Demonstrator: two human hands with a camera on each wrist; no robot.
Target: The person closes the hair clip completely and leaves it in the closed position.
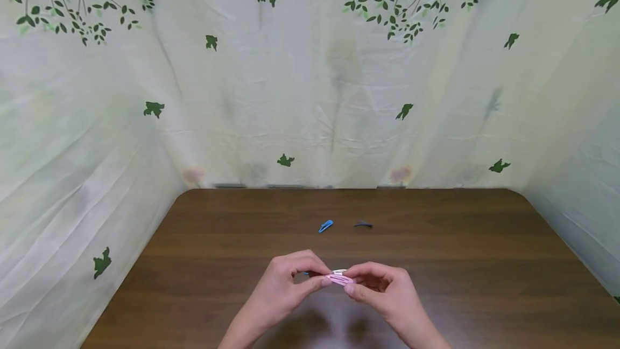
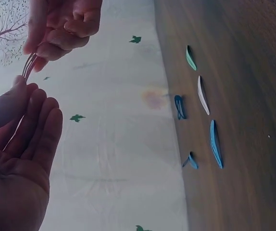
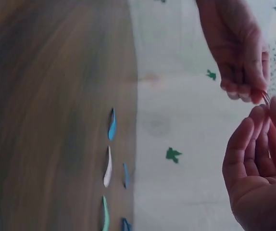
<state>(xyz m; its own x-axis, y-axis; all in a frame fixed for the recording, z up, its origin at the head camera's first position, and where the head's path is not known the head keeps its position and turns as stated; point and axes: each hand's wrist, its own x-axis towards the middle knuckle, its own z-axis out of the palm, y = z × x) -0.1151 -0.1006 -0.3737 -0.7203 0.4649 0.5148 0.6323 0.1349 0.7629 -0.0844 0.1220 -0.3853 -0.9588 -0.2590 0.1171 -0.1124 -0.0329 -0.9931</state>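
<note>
A pink snap hair clip is pinched between both hands, held above the table. My left hand grips its left end between thumb and fingertips; my right hand has the other end in the same way. In the left wrist view the clip spans from one set of fingertips to the other, seen edge-on. A white hair clip lies on the table, partly hidden behind the pink one. To its sides are a blue clip and a mint green clip, forming a row with it.
Farther back on the brown wooden table lie another blue clip and a dark one with its parts spread apart. A pale cloth printed with leaves and birds hangs behind the table and along both sides.
</note>
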